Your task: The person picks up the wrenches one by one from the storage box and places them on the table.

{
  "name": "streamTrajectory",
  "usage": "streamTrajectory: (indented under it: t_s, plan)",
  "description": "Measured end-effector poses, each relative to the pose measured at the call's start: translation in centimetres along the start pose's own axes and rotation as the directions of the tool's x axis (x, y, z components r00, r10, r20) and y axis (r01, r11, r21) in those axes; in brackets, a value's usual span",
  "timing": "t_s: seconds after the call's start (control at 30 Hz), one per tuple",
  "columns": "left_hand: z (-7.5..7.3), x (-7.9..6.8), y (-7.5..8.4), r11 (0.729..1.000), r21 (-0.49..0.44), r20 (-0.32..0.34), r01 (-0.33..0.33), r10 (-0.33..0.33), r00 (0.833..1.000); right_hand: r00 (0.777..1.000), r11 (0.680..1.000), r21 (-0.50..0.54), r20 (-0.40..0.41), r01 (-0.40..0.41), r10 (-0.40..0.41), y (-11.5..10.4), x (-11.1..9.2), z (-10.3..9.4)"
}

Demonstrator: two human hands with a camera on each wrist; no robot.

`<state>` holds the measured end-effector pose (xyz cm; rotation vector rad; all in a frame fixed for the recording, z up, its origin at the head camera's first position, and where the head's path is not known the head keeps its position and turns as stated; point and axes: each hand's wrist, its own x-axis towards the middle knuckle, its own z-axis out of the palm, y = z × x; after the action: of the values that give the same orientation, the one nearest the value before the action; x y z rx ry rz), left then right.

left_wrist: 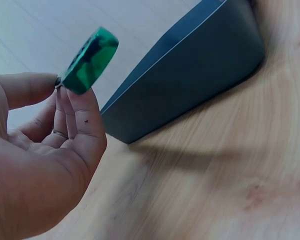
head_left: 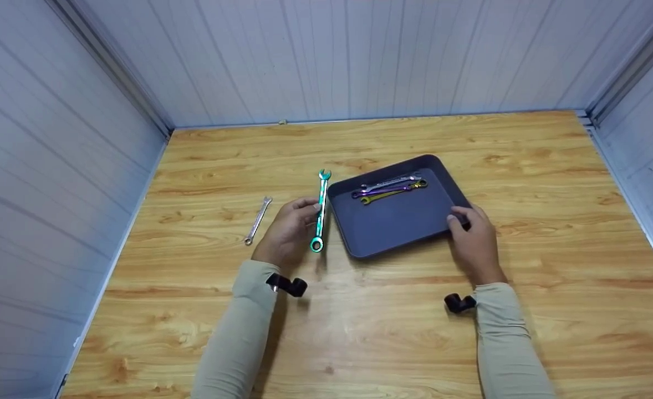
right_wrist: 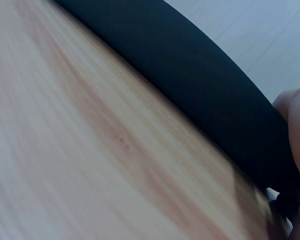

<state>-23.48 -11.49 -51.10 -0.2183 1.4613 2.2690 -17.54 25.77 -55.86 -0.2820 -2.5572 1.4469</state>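
Observation:
A green combination wrench (head_left: 321,213) is pinched between the thumb and fingers of my left hand (head_left: 293,227), raised beside the left wall of a dark grey tray (head_left: 398,224). Its open end points away from me and its ring end towards me. In the left wrist view, the green ring end (left_wrist: 92,60) shows edge-on above the fingers. My right hand (head_left: 475,241) grips the tray's near right corner, thumb and fingers over the rim. Inside the tray, a silver wrench (head_left: 390,183), a purple wrench (head_left: 382,192) and a gold wrench (head_left: 384,195) lie close together towards the back.
Left of my left hand, another silver wrench (head_left: 258,221) lies on the wooden table (head_left: 360,343). Pale panelled walls (head_left: 326,61) enclose the table at the back and both sides. Black wrist mounts (head_left: 290,285) sit on both sleeves.

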Motion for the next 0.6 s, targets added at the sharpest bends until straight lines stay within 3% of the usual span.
streamTrajectory:
  t_s: [0.17,0.6]
  plan:
    - [-0.6,0.1,0.1,1.0,-0.013,-0.01,0.007,-0.007,1.0,0.999,0.999,-0.017,-0.028,0.028,-0.029,0.0,0.0,0.1]
    - [-1.7,0.4,0.3,0.999,0.017,-0.079,0.034,-0.033,0.996,1.0,1.0,0.003,-0.027,0.012,-0.011,0.0,0.1,-0.1]
